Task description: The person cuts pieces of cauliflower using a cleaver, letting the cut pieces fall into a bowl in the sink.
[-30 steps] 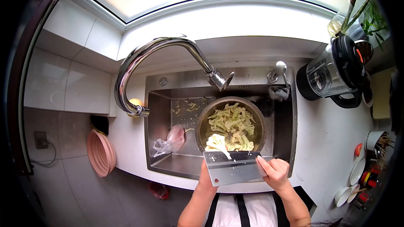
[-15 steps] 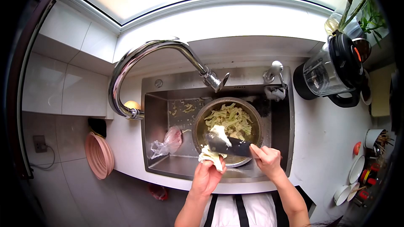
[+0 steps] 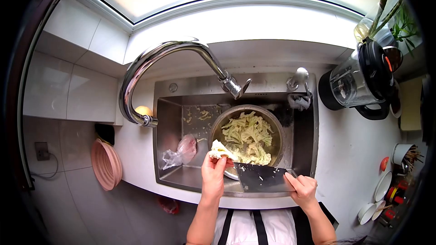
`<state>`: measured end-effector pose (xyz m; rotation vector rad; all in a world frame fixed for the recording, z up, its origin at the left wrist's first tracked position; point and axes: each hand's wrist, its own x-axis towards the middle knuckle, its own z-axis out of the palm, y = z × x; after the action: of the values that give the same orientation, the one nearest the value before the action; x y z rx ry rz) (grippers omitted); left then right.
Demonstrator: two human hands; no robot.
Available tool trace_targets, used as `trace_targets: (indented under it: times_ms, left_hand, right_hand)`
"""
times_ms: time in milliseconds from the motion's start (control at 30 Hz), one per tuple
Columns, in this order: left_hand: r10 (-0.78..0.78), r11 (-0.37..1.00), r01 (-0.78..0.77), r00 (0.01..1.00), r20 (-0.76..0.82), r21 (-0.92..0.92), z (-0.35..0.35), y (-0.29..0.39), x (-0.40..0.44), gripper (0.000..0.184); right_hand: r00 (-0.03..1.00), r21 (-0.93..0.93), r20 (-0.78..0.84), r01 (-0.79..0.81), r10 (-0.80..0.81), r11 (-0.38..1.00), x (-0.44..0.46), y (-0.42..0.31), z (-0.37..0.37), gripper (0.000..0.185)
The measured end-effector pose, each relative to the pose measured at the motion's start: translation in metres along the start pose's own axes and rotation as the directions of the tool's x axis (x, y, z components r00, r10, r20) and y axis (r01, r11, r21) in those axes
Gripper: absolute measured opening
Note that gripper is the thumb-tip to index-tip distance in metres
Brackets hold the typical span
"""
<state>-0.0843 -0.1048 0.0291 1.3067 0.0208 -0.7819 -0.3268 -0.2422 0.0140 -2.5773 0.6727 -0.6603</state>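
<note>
My left hand (image 3: 213, 174) pinches a pale cauliflower piece (image 3: 220, 150) over the near left rim of a round metal bowl (image 3: 215, 129). In my right hand (image 3: 303, 188) is a wide cleaver (image 3: 261, 178), its dark blade pointing left with small white crumbs on it. The blade's left end is close to my left fingertips and covers part of the bowl's near rim. Cut cauliflower florets (image 3: 250, 131) lie inside the bowl, which stands in the steel sink (image 3: 190, 179).
A pinkish plastic bag (image 3: 186, 149) and scraps lie in the sink's left part. The faucet (image 3: 131, 81) arches over the left rim. A blender (image 3: 359, 79) stands on the right counter, with small bowls (image 3: 367, 213) nearer me. A pink basket (image 3: 106, 164) is at the left.
The cleaver has moved down and to the right, away from the florets, and its blade shows broadside. My left hand has shifted slightly left and up with the cauliflower piece.
</note>
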Motion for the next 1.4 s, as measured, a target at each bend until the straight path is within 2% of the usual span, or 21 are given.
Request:
trace_targets:
  times_ms: [267,667,800,933,967,1100,1233,1333,1367,1400]
  left_hand:
    - [-0.017,0.994,0.017,1.000,0.001,0.104,0.001,-0.006,0.003,0.020]
    - [0.026,0.995,-0.027,1.000,0.010,0.100,0.006,-0.009,-0.003,0.021]
    - [-0.122,0.992,0.122,0.992,0.019,-0.021,0.004,-0.016,-0.005,0.025]
    - [-0.174,0.940,0.211,0.973,0.153,-0.268,-0.001,-0.020,-0.010,0.022]
    - [-0.072,0.929,0.197,0.927,0.369,-0.313,-0.026,-0.041,-0.007,0.032]
    - [-0.163,0.935,0.181,0.983,0.085,-0.305,-0.007,-0.048,-0.032,0.033]
    - [-0.100,0.886,0.180,0.974,0.204,-0.428,-0.016,-0.050,-0.033,0.034]
    - [-0.223,0.876,0.276,0.959,0.175,-0.395,-0.011,-0.029,-0.029,0.032]
    - [-0.276,0.934,0.272,0.961,0.014,-0.233,0.012,-0.008,-0.022,0.024]
    - [-0.285,0.899,0.322,0.945,0.162,-0.297,-0.007,-0.011,-0.014,0.021]
  right_hand:
    - [0.999,-0.033,-0.012,0.042,-0.043,0.999,0.007,0.001,-0.001,0.018]
    - [1.000,0.007,0.021,0.010,-0.010,1.000,0.006,-0.005,0.002,0.021]
    - [0.998,0.008,-0.028,0.048,-0.048,0.999,0.010,-0.010,0.012,0.023]
    - [0.995,0.028,-0.042,0.090,-0.089,0.996,0.023,-0.019,0.014,0.025]
    - [0.995,0.031,-0.043,0.094,-0.092,0.995,0.026,-0.021,0.015,0.026]
    - [0.991,0.070,-0.049,0.124,-0.121,0.990,0.041,-0.025,0.021,0.027]
    - [0.984,0.068,-0.087,0.162,-0.156,0.984,0.041,-0.021,0.031,0.025]
    - [0.988,0.089,-0.082,0.141,-0.134,0.986,0.034,0.000,0.046,0.023]
    - [0.999,0.055,-0.007,0.048,-0.047,0.997,0.029,0.005,0.048,0.021]
    - [1.000,0.043,0.016,-0.005,0.005,0.999,0.022,0.012,0.052,0.020]
